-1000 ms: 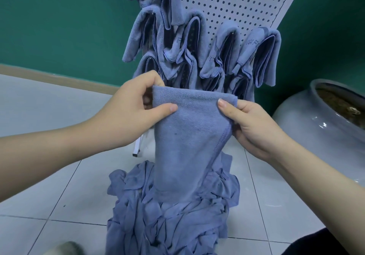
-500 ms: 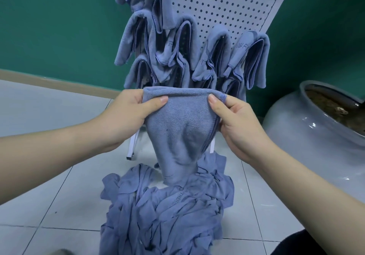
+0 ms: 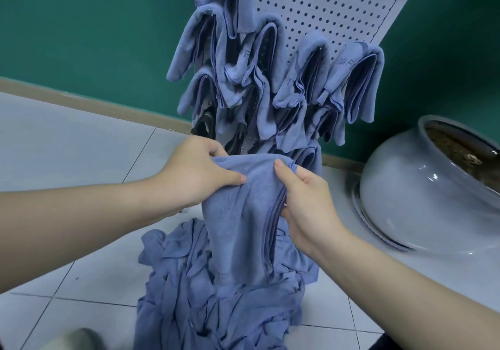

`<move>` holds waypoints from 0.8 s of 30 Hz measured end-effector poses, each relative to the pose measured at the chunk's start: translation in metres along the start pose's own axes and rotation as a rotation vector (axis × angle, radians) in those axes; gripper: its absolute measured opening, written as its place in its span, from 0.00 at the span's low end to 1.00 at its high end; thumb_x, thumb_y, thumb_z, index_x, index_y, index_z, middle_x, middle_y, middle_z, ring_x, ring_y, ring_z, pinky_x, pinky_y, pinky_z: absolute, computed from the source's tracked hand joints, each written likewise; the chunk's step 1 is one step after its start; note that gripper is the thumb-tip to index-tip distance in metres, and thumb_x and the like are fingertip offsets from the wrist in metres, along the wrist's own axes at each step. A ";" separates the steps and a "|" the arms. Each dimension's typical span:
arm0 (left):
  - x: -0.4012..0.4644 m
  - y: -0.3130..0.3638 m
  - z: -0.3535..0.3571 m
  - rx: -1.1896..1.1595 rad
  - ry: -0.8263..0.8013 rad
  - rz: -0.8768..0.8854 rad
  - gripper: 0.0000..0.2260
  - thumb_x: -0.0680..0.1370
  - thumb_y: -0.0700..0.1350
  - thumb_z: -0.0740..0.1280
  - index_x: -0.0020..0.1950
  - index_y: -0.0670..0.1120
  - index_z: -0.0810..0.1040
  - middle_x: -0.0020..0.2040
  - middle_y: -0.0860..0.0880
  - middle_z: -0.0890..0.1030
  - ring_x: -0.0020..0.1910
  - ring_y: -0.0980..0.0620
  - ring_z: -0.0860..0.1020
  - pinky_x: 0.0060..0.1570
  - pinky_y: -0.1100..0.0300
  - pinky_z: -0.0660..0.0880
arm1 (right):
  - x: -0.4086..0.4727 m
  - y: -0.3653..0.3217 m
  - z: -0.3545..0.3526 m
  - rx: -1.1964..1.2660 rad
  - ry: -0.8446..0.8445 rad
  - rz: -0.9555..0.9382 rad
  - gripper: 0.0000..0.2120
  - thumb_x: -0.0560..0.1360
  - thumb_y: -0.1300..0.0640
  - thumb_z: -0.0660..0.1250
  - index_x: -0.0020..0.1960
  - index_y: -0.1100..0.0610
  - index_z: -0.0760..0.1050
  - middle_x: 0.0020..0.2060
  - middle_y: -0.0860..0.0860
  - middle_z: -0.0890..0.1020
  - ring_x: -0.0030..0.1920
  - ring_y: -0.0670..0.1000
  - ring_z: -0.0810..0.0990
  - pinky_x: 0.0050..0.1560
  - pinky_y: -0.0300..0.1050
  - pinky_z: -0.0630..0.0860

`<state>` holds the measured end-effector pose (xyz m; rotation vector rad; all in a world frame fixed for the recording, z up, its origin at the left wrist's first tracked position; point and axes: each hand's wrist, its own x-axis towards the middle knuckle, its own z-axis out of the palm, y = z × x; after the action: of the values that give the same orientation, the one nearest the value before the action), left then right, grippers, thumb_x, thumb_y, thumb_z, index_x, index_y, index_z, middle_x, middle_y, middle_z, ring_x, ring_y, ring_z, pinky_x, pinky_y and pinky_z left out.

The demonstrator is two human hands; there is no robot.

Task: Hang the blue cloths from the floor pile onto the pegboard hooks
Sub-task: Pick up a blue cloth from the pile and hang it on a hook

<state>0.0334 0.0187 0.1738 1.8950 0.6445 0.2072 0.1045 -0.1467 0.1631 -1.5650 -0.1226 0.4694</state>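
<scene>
A folded blue cloth [image 3: 238, 214] hangs between my hands, just in front of the lowest row of the pegboard. My left hand [image 3: 197, 173] pinches its upper left edge with thumb on the near face. My right hand [image 3: 305, 198] grips its right edge, thumb on top of the fold. Beneath it a pile of crumpled blue cloths [image 3: 221, 295] lies on the tiled floor. The white pegboard [image 3: 324, 5] leans up at the back, and several blue cloths [image 3: 300, 79] hang from its hooks in rows. The hooks themselves are hidden by cloth.
A large glossy grey ceramic pot [image 3: 422, 195] lies tilted on the floor at the right, close to my right forearm. A green wall [image 3: 81, 24] with a beige skirting stands behind. A grey shoe tip [image 3: 73, 340] shows at the bottom left.
My hands have drawn closer together, bunching the cloth's top edge narrower. The view has moved nearer to the pegboard, and the cloth sits lower against the bottom row.
</scene>
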 end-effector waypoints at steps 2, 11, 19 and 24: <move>-0.001 0.000 0.000 0.018 0.039 -0.011 0.15 0.67 0.46 0.83 0.41 0.41 0.80 0.35 0.49 0.79 0.34 0.52 0.75 0.32 0.59 0.67 | -0.002 0.004 0.005 -0.007 0.001 -0.026 0.17 0.83 0.53 0.67 0.54 0.69 0.81 0.53 0.67 0.85 0.57 0.67 0.84 0.60 0.67 0.80; -0.004 0.001 0.000 -0.207 0.144 -0.048 0.07 0.70 0.43 0.80 0.40 0.43 0.83 0.39 0.41 0.86 0.38 0.43 0.84 0.47 0.42 0.83 | -0.023 0.011 0.020 -0.079 -0.103 -0.213 0.15 0.83 0.48 0.66 0.50 0.59 0.83 0.40 0.72 0.76 0.43 0.54 0.71 0.47 0.54 0.69; -0.035 0.014 0.008 -0.432 -0.065 0.122 0.12 0.76 0.33 0.73 0.54 0.48 0.84 0.46 0.53 0.88 0.48 0.57 0.86 0.47 0.66 0.80 | -0.025 0.000 0.015 -0.080 -0.127 -0.303 0.12 0.85 0.54 0.64 0.53 0.47 0.86 0.52 0.67 0.83 0.45 0.51 0.77 0.50 0.50 0.75; -0.041 0.013 0.016 -0.415 -0.070 0.271 0.20 0.79 0.27 0.64 0.56 0.51 0.84 0.52 0.56 0.87 0.54 0.60 0.84 0.51 0.70 0.79 | -0.024 -0.005 0.012 -0.070 -0.108 -0.318 0.12 0.85 0.56 0.63 0.58 0.49 0.85 0.49 0.54 0.88 0.50 0.50 0.85 0.56 0.48 0.81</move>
<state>0.0099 -0.0189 0.1850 1.5724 0.2680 0.4133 0.0795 -0.1439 0.1729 -1.5532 -0.4674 0.3008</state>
